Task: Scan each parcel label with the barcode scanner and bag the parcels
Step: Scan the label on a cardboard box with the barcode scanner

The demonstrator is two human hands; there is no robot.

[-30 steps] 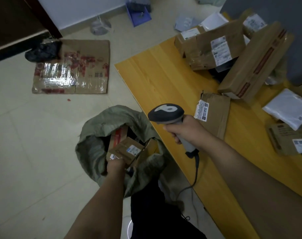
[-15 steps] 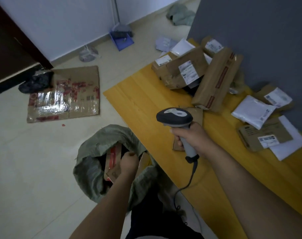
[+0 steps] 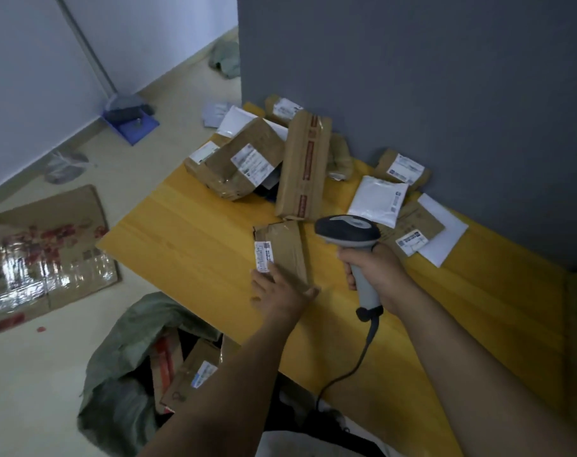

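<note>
The left hand lay on the near end of one small brown parcel on the yellow table. Its fingers were straight and spread, touching the parcel's white label. The right hand was clenched around the handle of the single barcode scanner, held just right of that parcel. Farther back, against the grey wall, sat roughly nine more parcels, too overlapped for a sure count. On the floor at near left, one open green sack held at least two boxes.
</note>
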